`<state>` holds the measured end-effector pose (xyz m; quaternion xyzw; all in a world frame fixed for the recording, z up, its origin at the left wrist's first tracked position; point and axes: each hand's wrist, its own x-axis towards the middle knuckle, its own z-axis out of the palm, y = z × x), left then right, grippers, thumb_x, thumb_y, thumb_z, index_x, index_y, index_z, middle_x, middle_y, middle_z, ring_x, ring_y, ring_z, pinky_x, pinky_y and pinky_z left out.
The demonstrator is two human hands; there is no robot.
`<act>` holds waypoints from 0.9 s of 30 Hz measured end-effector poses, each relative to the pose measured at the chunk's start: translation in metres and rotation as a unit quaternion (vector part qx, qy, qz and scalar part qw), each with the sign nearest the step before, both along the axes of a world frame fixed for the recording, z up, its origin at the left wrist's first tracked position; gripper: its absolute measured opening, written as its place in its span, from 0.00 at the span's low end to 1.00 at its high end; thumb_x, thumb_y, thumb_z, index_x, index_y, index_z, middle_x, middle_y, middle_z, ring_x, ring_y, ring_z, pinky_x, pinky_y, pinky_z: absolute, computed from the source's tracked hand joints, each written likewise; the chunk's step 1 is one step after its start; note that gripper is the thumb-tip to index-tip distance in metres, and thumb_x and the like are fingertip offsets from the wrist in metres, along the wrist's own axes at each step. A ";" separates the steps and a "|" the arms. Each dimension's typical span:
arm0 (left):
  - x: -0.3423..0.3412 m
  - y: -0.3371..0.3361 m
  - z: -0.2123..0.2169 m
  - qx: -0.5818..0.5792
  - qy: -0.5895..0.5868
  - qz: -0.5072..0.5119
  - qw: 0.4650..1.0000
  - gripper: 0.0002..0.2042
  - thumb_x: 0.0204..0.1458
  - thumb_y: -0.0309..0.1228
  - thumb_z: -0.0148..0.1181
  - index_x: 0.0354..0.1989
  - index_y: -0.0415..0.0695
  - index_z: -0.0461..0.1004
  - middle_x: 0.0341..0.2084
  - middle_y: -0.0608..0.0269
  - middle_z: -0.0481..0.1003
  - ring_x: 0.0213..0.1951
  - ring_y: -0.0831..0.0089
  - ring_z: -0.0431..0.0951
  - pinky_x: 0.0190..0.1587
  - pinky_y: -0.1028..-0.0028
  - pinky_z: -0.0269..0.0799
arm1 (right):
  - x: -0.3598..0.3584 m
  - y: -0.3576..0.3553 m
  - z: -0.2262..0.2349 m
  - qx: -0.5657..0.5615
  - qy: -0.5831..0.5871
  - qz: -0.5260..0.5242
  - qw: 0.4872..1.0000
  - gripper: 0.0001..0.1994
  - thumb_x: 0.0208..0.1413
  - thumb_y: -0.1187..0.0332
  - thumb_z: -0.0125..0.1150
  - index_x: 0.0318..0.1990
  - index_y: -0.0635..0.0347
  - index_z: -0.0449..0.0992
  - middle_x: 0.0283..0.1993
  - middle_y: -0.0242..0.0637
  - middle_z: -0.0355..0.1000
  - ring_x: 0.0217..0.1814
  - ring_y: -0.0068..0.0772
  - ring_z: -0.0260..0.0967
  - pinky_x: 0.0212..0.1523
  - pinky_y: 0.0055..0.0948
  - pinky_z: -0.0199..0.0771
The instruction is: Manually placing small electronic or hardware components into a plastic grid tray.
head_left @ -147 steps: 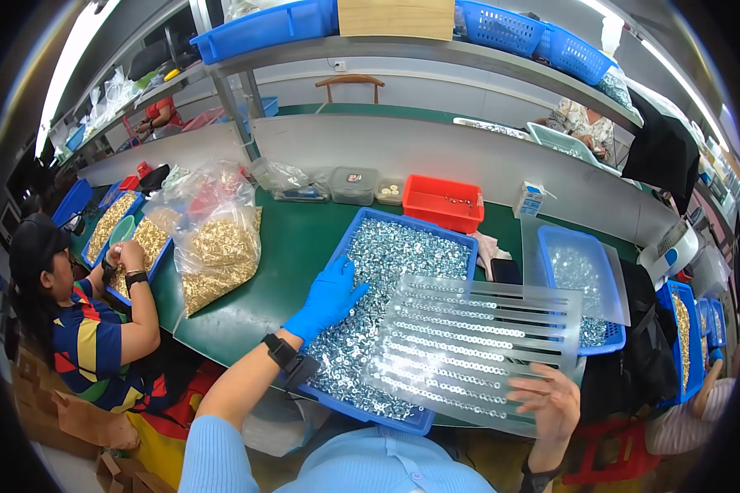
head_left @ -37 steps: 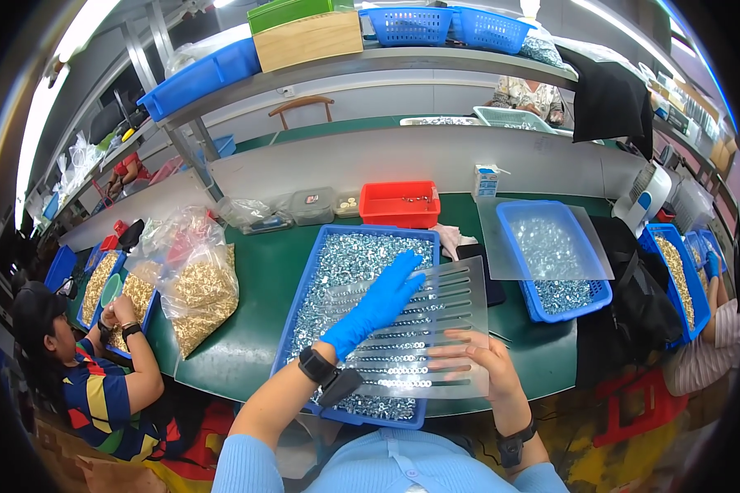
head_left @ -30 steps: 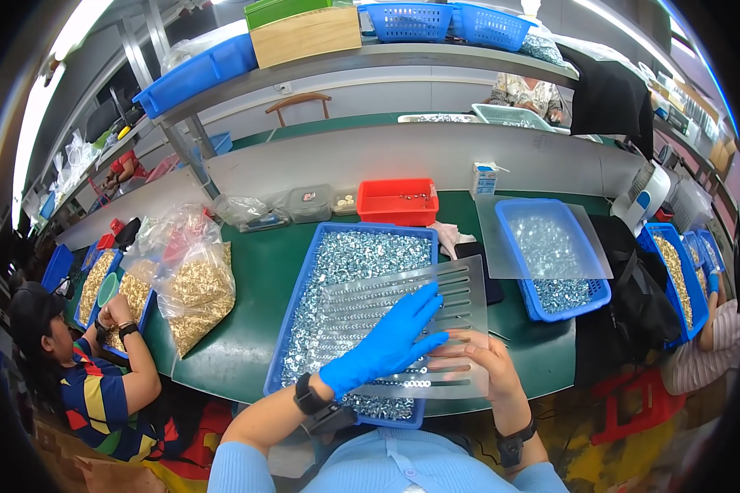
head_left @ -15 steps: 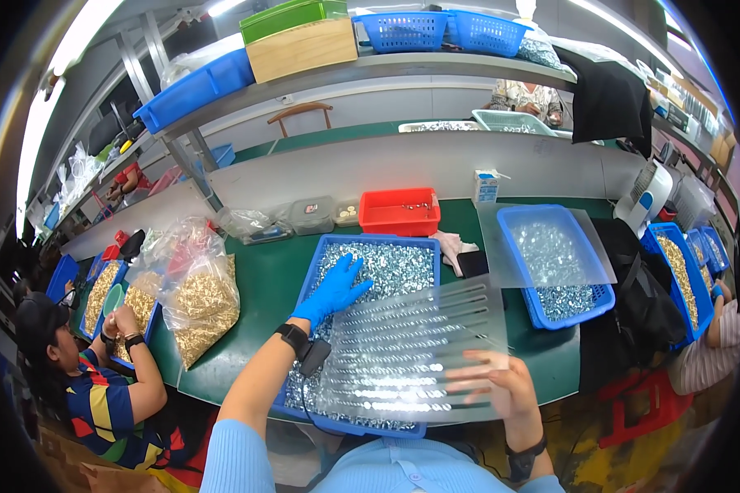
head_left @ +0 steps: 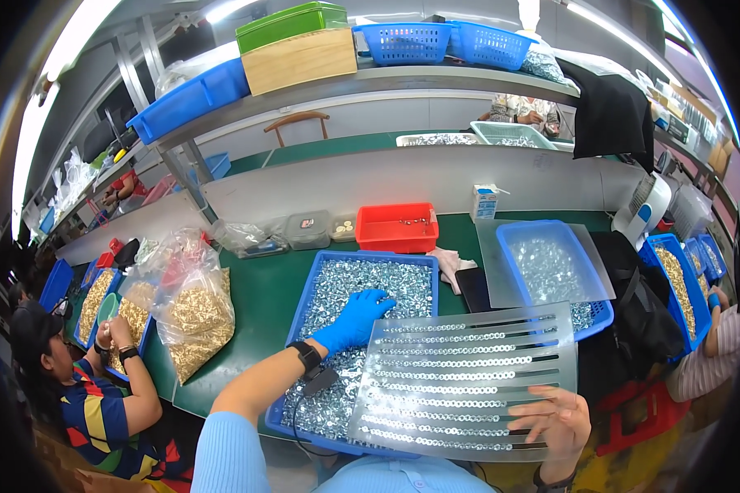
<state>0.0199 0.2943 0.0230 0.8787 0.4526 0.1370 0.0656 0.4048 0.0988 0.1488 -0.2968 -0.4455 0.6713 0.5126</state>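
In my right hand [head_left: 557,421] is a clear slotted plastic plate [head_left: 543,374], gripped at its near right edge with the fingers spread over the top. Rows of small shiny metal pieces [head_left: 452,376] lie in its slots. The plate tilts over the right part of a blue tray [head_left: 301,300] heaped with similar silvery pieces [head_left: 386,275]. My left hand [head_left: 355,320], in a blue glove, rests palm down on the heap at the plate's far left corner. Its fingers reach rightward, their tips partly lost among the pieces; I see nothing held in them.
Behind the tray stand a red bin [head_left: 396,228] and a clear lidded box [head_left: 308,230]. A second blue basket [head_left: 596,316], under a clear sheet [head_left: 495,263], is at right. At left lie a bag of gold-coloured pieces [head_left: 197,324] and a co-worker's arms [head_left: 140,386].
The plate and my right hand have moved right and tilted, uncovering more of the tray. My left hand has shifted right and lower, its fingers now less spread.
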 end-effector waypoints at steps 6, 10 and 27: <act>-0.007 -0.025 0.004 -0.008 -0.016 0.049 0.999 0.20 0.44 0.34 0.60 0.48 0.47 0.70 0.42 0.55 0.68 0.42 0.53 0.70 0.42 0.62 0.68 | -0.005 0.009 -0.008 -0.015 0.002 0.010 1.000 0.31 0.47 0.62 0.48 0.51 0.86 0.58 0.42 0.73 0.66 0.37 0.62 0.73 0.25 0.33 0.79; -0.042 -0.020 -0.009 -0.040 -0.081 0.121 0.989 0.15 0.47 0.32 0.59 0.45 0.45 0.72 0.40 0.56 0.70 0.39 0.59 0.72 0.39 0.67 0.70 | -0.021 0.020 -0.018 -0.026 0.008 0.020 0.999 0.30 0.47 0.63 0.49 0.52 0.86 0.58 0.43 0.70 0.67 0.39 0.60 0.73 0.27 0.32 0.79; 0.075 -0.033 0.098 -0.143 -0.352 0.025 0.925 0.11 0.50 0.33 0.59 0.38 0.41 0.75 0.32 0.64 0.74 0.34 0.80 0.73 0.38 0.78 0.70 | -0.086 0.045 -0.029 -0.041 0.049 0.166 0.984 0.25 0.51 0.69 0.48 0.55 0.79 0.56 0.50 0.67 0.65 0.49 0.56 0.69 0.40 0.35 0.78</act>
